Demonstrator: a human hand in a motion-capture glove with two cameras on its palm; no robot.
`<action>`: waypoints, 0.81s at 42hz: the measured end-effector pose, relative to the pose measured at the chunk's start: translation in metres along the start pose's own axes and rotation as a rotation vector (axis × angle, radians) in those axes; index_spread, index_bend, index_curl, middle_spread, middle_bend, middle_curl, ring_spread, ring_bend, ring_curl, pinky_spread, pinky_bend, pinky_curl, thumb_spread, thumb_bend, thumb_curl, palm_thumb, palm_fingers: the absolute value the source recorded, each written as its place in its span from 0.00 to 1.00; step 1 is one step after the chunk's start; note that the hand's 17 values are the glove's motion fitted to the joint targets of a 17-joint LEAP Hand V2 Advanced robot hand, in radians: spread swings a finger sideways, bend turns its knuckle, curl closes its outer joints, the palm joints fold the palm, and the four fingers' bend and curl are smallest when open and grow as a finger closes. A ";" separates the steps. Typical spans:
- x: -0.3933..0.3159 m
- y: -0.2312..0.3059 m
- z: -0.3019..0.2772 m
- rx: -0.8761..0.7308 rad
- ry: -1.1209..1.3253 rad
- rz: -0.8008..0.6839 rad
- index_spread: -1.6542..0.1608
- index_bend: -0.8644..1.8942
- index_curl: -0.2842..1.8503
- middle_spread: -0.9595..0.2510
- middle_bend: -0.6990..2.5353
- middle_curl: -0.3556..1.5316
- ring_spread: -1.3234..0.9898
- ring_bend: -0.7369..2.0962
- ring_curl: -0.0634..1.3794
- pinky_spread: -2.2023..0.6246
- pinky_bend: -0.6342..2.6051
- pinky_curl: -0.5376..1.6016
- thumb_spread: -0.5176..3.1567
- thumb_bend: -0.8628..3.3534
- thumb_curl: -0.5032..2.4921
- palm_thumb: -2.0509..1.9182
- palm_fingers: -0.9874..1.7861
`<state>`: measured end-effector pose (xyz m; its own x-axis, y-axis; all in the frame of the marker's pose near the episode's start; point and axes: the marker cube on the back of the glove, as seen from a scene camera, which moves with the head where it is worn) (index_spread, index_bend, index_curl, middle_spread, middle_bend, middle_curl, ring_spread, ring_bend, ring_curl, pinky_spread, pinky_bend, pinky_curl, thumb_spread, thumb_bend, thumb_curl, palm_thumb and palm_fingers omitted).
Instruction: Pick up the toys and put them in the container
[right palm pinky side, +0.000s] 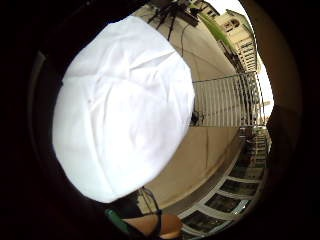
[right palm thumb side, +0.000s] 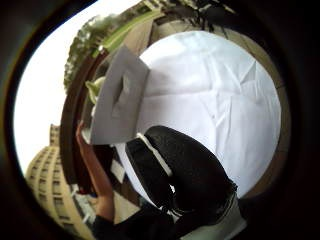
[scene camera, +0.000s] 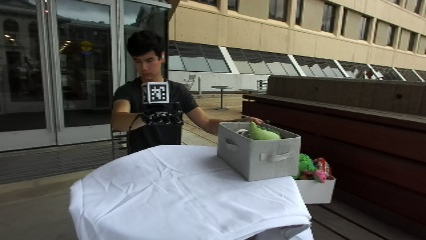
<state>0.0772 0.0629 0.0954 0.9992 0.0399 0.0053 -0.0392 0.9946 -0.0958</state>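
White cloth (scene camera: 180, 195) covers the round table nearest the outside camera, creased and hanging down over the front edge. On its far right side stands a grey fabric bin (scene camera: 258, 156) with a handle loop on each visible wall; a yellow-green soft toy (scene camera: 263, 133) pokes up above its rim. Just beside the bin, behind its right end, sits a smaller white box (scene camera: 315, 190), and more toys (scene camera: 310, 167) are heaped in it, green, red and pink ones among them.

Behind the table stands the person, whose gloved right hand (scene camera: 160, 118) is raised at chest height, well above the cloth and apart from the bin. The thumb side palm view shows its black fingers (right palm thumb side: 192, 172) loosely curled with nothing between them, the cloth spread far below. The bare left hand (scene camera: 255, 120) reaches across to the bin's back rim; in the thumb side palm view it lies against the bin's side wall, but whether it grips cannot be told.
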 end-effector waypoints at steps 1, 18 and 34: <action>-0.002 0.003 0.000 -0.007 -0.003 0.030 0.73 0.38 0.30 0.75 0.28 0.40 0.52 0.32 0.20 0.78 0.43 0.40 0.45 0.19 0.20 0.49 0.35; 0.005 0.006 0.000 0.022 -0.010 -0.067 0.73 0.38 0.30 0.75 0.28 0.41 0.52 0.32 0.20 0.78 0.43 0.40 0.45 0.19 0.20 0.49 0.35; 0.000 -0.002 0.006 0.037 -0.006 -0.077 0.72 0.38 0.30 0.75 0.28 0.41 0.52 0.32 0.20 0.78 0.43 0.41 0.45 0.19 0.20 0.49 0.35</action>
<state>0.0776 0.0619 0.1015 0.9992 -0.0365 0.0174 0.0375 0.9976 -0.0577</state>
